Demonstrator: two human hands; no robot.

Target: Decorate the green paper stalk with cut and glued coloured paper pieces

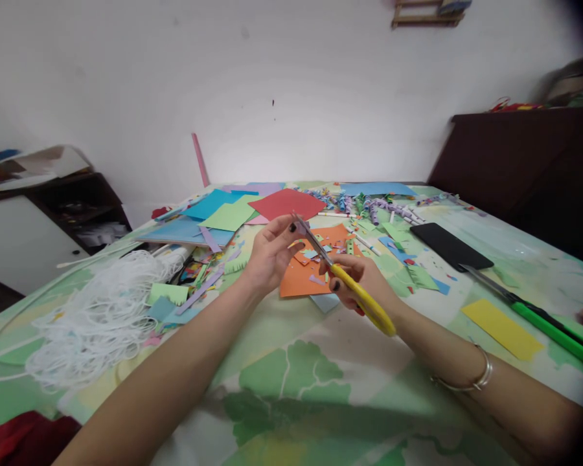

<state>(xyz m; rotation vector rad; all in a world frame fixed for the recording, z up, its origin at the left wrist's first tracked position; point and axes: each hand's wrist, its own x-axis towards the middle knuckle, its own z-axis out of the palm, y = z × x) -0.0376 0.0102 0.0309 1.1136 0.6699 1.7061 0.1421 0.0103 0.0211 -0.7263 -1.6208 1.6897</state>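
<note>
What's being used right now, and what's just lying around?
Seemingly in use:
yellow-handled scissors, in the right hand
left hand, at the scissor tips
probably the orange paper, holding scraps

Just lying about:
white string
black phone
green-handled scissors
yellow paper

Slim, yellow-handled plastic-and-metal scissors are looking smooth; farther off, a flat red paper sheet is looking matt.
</note>
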